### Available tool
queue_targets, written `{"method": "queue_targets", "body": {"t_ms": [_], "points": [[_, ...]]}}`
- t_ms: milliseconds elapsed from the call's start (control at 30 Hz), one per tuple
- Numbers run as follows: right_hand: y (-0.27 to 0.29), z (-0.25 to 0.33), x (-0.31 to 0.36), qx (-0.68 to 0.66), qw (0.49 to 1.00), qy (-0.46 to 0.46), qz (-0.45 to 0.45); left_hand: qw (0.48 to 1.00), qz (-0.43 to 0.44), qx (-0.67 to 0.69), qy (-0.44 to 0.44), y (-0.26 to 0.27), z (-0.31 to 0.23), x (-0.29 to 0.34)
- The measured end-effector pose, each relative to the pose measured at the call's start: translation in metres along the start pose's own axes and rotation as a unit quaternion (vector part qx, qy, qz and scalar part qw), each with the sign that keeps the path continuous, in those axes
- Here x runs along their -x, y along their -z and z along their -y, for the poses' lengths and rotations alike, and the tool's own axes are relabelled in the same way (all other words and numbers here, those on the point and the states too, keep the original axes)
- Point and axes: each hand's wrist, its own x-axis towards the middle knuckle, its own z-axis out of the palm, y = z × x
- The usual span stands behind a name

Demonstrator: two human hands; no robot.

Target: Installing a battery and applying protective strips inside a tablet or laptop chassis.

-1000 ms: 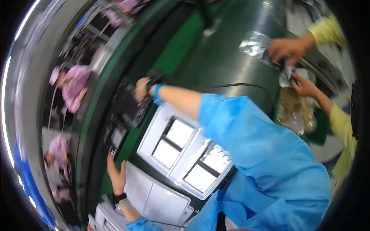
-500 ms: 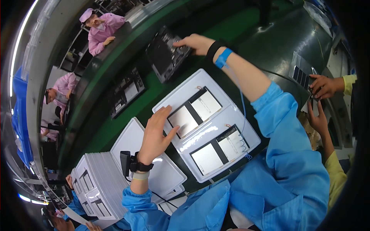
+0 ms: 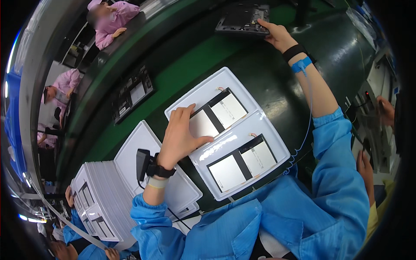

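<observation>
Left hand (image 3: 177, 136): just off centre toward nine o'clock, palm down, fingers (image 3: 178, 116) toward one o'clock, thumb (image 3: 202, 141) spread toward three. Right forearm (image 3: 316, 93): outstretched toward eleven o'clock. Right hand (image 3: 279, 37): at one o'clock, closed in a grip.

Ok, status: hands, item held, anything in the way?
Right hand gripping black chassis. Left hand open at upper battery pack in white tray, contact unclear. Coiled cord by tray's right edge.

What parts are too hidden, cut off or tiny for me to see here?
All in the head view:
Upper pack: left end hidden by the left hand.
Dark device in the right hand: underside turned away from the camera.
Lower pack: print too small to read.
Co-worker's yellow clothing: cut off by the picture's dark right rim.
</observation>
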Motion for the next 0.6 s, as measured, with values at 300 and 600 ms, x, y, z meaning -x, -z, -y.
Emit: {"method": "queue_targets", "body": {"t_ms": [300, 600], "points": [[-0.098, -0.038, 0.003, -0.138, 0.984, -0.018, 0.110, 0.992, 0.046, 0.085, 0.083, -0.008, 0.022, -0.032], [-0.108, -0.020, 0.070, 0.128, 0.928, 0.020, 0.348, 0.923, -0.129, 0.302, 0.203, -0.016, 0.057, -0.051]]}}
